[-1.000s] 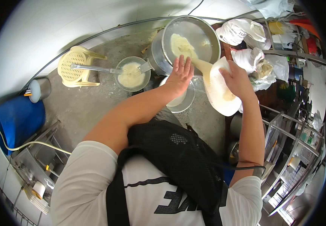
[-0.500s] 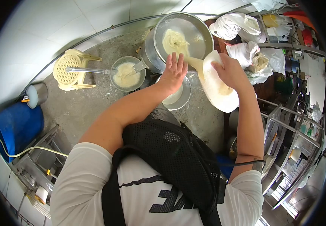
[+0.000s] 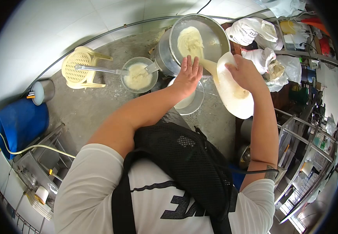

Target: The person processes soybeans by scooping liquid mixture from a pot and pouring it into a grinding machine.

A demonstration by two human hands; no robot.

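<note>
A white container (image 3: pixel 235 93) is tilted in my right hand (image 3: pixel 247 74), whose fingers wrap its rim. Pale yellow batter (image 3: pixel 190 42) runs from it into a large metal pot (image 3: pixel 218 39). At the pot's near edge my left hand (image 3: pixel 188 77) is spread, palm down, holding nothing. Below that hand stands a bowl (image 3: pixel 198 102) with pale liquid, partly hidden by it. To the left, another bowl (image 3: pixel 139 91) holds a whitish mixture, and a long metal tool (image 3: pixel 102 70) lies across it.
A cream plastic stool (image 3: pixel 76 68) stands on the floor at the left, with a blue barrel (image 3: pixel 24 121) beyond it. White sacks (image 3: pixel 247 33) are piled right of the pot. Metal racks (image 3: pixel 305 136) line the right side, and a hose (image 3: pixel 44 145) runs at the left.
The batter in the pot has built up and spread. The pot, bowls and hands shift together in the view, first left and then back right. Both hands keep nearly the same pose.
</note>
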